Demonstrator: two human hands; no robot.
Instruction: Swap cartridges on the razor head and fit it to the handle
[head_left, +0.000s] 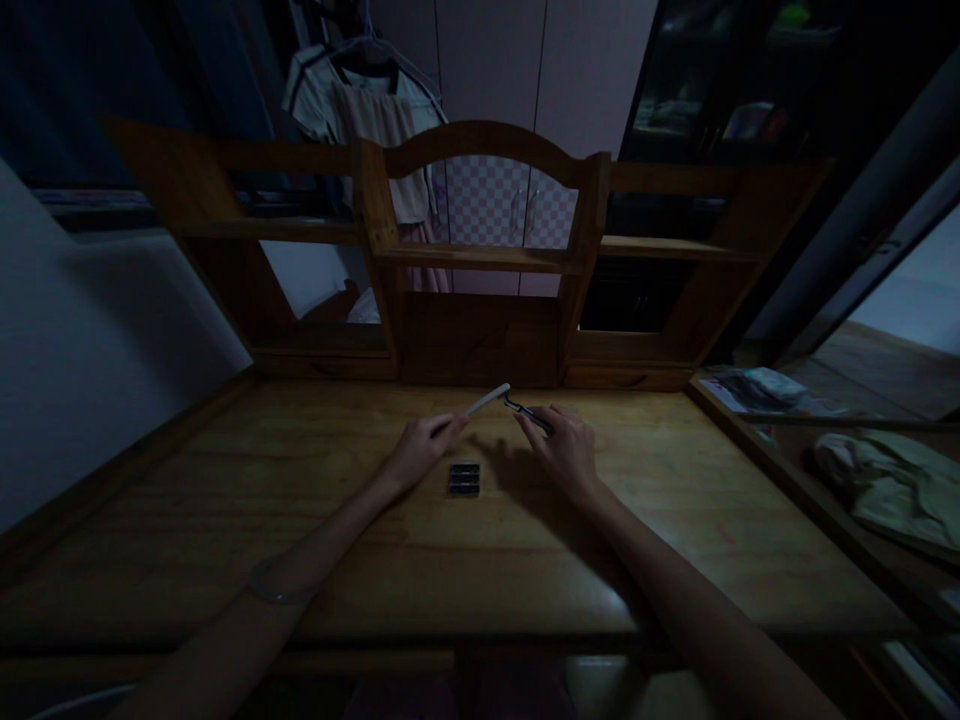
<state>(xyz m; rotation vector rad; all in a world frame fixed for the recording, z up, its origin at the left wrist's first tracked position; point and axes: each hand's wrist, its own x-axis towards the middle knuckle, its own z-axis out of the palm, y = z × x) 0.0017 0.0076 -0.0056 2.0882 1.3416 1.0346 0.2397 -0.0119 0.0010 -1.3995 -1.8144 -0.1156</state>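
Above the wooden desk (337, 540), my left hand (425, 447) is closed on the dark end of a slim pale stick-like tool (487, 400), whose light tip points up and to the right. My right hand (566, 448) grips a dark-handled tool (531, 414) with a thin bent head. The bent head is beside the tip of the pale tool; whether they touch cannot be made out. On the desk between my forearms lies a small clear case (464, 480) with several dark pieces in it.
A wooden shelf unit (480, 258) stands along the desk's back edge. Clothes (375, 110) hang behind it at the left. At the right, beyond the desk's raised edge, are a plastic packet (774, 385) and a pale cloth (892, 485).
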